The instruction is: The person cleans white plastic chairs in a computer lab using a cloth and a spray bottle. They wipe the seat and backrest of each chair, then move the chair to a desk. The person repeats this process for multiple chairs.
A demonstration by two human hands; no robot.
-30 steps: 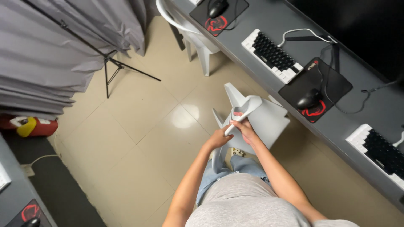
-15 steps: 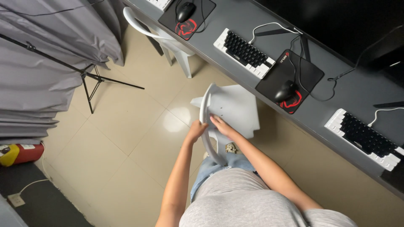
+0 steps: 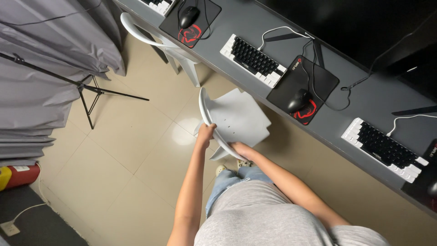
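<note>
We cannot see the legs of the white plastic chair (image 3: 236,119); its seat hides them, and our own torso cuts off the bottom edge. A second white chair (image 3: 150,38) at eleven o'clock is half tucked under the counter (image 3: 364,98). The floor (image 3: 123,150) is beige tile, with a grey curtain (image 3: 41,73) and a black tripod (image 3: 86,93) at nine o'clock. The dark grey counter runs from twelve to four o'clock, carrying keyboards (image 3: 252,59) and mice on black pads (image 3: 302,89). The chair sits at centre, just short of the counter, its seat facing the counter toward two o'clock; its curved backrest runs from eleven to five o'clock. Our left hand (image 3: 205,134) has its grip closed around the backrest rim, and our right hand (image 3: 240,150) clasps the rim lower down.
</note>
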